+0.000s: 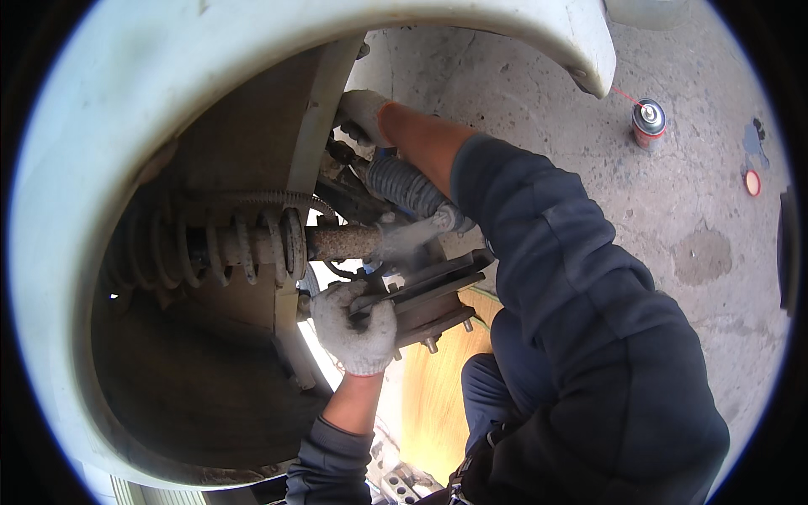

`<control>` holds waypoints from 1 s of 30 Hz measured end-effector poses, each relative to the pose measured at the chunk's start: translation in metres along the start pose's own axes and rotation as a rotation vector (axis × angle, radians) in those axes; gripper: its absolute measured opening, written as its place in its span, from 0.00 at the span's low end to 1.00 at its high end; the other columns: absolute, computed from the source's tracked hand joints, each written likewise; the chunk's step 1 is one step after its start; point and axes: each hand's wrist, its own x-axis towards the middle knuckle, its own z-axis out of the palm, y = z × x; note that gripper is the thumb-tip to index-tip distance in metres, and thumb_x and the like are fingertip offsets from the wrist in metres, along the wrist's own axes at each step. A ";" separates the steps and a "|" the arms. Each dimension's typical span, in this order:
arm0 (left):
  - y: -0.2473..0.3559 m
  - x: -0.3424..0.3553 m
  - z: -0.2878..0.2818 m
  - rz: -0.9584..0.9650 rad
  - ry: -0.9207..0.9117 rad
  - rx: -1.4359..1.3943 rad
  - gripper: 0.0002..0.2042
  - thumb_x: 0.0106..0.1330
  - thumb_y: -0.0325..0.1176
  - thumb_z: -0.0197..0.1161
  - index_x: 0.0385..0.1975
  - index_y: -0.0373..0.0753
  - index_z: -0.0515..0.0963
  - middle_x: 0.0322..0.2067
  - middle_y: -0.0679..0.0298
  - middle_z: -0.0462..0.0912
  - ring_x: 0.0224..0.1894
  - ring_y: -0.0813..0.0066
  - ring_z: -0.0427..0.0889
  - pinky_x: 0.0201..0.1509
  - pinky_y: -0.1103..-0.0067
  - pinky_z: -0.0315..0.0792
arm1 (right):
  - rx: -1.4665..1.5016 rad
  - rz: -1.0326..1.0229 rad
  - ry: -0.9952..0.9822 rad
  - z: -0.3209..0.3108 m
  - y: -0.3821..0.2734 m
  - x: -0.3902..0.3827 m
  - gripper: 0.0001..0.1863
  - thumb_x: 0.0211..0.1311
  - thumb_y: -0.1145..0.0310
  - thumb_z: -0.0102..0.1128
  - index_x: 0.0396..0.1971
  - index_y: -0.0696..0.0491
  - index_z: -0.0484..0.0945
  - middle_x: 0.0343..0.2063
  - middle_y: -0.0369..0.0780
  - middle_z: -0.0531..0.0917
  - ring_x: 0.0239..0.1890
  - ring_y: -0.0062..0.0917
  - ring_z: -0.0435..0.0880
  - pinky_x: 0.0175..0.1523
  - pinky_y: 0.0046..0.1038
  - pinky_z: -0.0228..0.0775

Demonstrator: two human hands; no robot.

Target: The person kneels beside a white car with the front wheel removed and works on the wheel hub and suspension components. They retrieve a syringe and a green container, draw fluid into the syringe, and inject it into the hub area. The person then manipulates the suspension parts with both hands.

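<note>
My left hand [352,330], in a white knit glove, is closed around the near edge of a brake disc [433,290]; wheel studs [431,344] stick out of the hub beside it. Further off, my right hand [364,116], gloved too, reaches in beyond the strip of body metal. Its fingers curl near the inner end of a ribbed rubber boot [402,183]; what they hold is hidden. Between my hands lies a rusty strut [345,242] with a coil spring [227,248] around it.
A pale fender [50,252] arches over the wheel well. On the concrete floor at the right stand a spray can [649,123] with a red straw and, farther right, a round red-rimmed cap [752,183]. Yellowish board [433,396] lies below the hub, beside my knees.
</note>
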 end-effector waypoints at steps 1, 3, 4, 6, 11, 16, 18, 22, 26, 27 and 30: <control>0.001 0.000 -0.001 0.025 -0.007 0.015 0.15 0.51 0.28 0.71 0.40 0.34 0.84 0.39 0.54 0.84 0.43 0.57 0.84 0.52 0.67 0.77 | 0.042 -0.022 -0.051 -0.001 -0.004 -0.009 0.15 0.76 0.58 0.49 0.38 0.50 0.83 0.27 0.34 0.81 0.19 0.20 0.68 0.24 0.30 0.57; 0.002 0.000 -0.002 0.075 -0.018 0.044 0.12 0.57 0.21 0.64 0.41 0.31 0.83 0.41 0.56 0.85 0.43 0.64 0.84 0.52 0.72 0.77 | 0.130 0.001 -0.042 0.001 -0.010 -0.021 0.16 0.76 0.57 0.49 0.36 0.49 0.82 0.26 0.34 0.81 0.20 0.19 0.69 0.23 0.29 0.56; 0.002 0.000 -0.002 0.067 -0.020 0.048 0.12 0.57 0.22 0.64 0.41 0.31 0.83 0.41 0.56 0.85 0.43 0.64 0.84 0.52 0.72 0.77 | 0.179 0.018 -0.039 0.002 -0.012 -0.024 0.16 0.77 0.56 0.49 0.35 0.49 0.81 0.25 0.34 0.81 0.20 0.18 0.69 0.23 0.29 0.56; 0.002 0.000 -0.002 0.056 -0.019 0.063 0.12 0.56 0.23 0.64 0.41 0.32 0.83 0.41 0.56 0.84 0.43 0.63 0.84 0.52 0.72 0.77 | 0.159 0.060 -0.046 0.006 -0.014 -0.023 0.17 0.77 0.54 0.48 0.35 0.49 0.81 0.24 0.33 0.80 0.20 0.18 0.70 0.23 0.28 0.56; -0.002 -0.001 0.001 0.017 0.022 0.009 0.17 0.46 0.33 0.74 0.37 0.36 0.84 0.37 0.54 0.85 0.42 0.54 0.84 0.51 0.65 0.76 | 0.001 -0.019 0.077 0.007 0.001 0.001 0.20 0.79 0.52 0.47 0.39 0.52 0.81 0.22 0.34 0.82 0.20 0.22 0.74 0.24 0.30 0.59; -0.002 -0.002 0.002 0.007 0.027 0.021 0.16 0.45 0.32 0.73 0.36 0.36 0.84 0.37 0.54 0.85 0.42 0.54 0.84 0.52 0.65 0.76 | -1.331 -0.674 0.340 0.005 0.029 0.041 0.15 0.73 0.60 0.61 0.47 0.56 0.82 0.35 0.43 0.88 0.32 0.30 0.88 0.33 0.37 0.78; -0.002 -0.002 0.002 -0.016 0.023 0.008 0.16 0.45 0.32 0.73 0.36 0.36 0.84 0.37 0.54 0.85 0.43 0.54 0.84 0.52 0.65 0.76 | -1.496 -0.627 0.375 0.004 0.036 0.054 0.17 0.68 0.64 0.65 0.52 0.56 0.82 0.45 0.45 0.88 0.41 0.32 0.91 0.40 0.39 0.83; -0.002 -0.002 0.001 0.000 0.023 0.034 0.17 0.45 0.32 0.73 0.36 0.36 0.84 0.38 0.54 0.85 0.42 0.54 0.83 0.52 0.65 0.76 | -1.623 -0.593 0.397 0.009 0.038 0.065 0.22 0.67 0.63 0.68 0.59 0.53 0.82 0.60 0.42 0.84 0.49 0.36 0.91 0.46 0.39 0.86; -0.003 -0.003 0.001 -0.014 0.015 0.017 0.17 0.45 0.33 0.74 0.37 0.36 0.84 0.38 0.54 0.85 0.43 0.55 0.83 0.52 0.65 0.76 | -1.655 -0.628 0.369 0.010 0.032 0.059 0.18 0.69 0.70 0.60 0.57 0.57 0.77 0.50 0.47 0.88 0.46 0.40 0.92 0.42 0.39 0.85; -0.003 -0.003 0.001 -0.023 0.013 0.003 0.17 0.45 0.33 0.73 0.37 0.36 0.83 0.38 0.54 0.84 0.43 0.55 0.83 0.52 0.65 0.76 | -1.704 -0.591 0.337 0.009 0.031 0.058 0.18 0.70 0.70 0.59 0.57 0.57 0.77 0.50 0.47 0.88 0.46 0.40 0.92 0.41 0.39 0.85; -0.003 -0.003 0.001 -0.022 0.011 -0.003 0.17 0.45 0.32 0.73 0.37 0.36 0.83 0.39 0.54 0.84 0.42 0.55 0.83 0.52 0.65 0.76 | -1.703 -0.538 0.318 0.007 0.035 0.064 0.17 0.70 0.71 0.58 0.57 0.58 0.77 0.48 0.47 0.88 0.45 0.39 0.92 0.40 0.39 0.85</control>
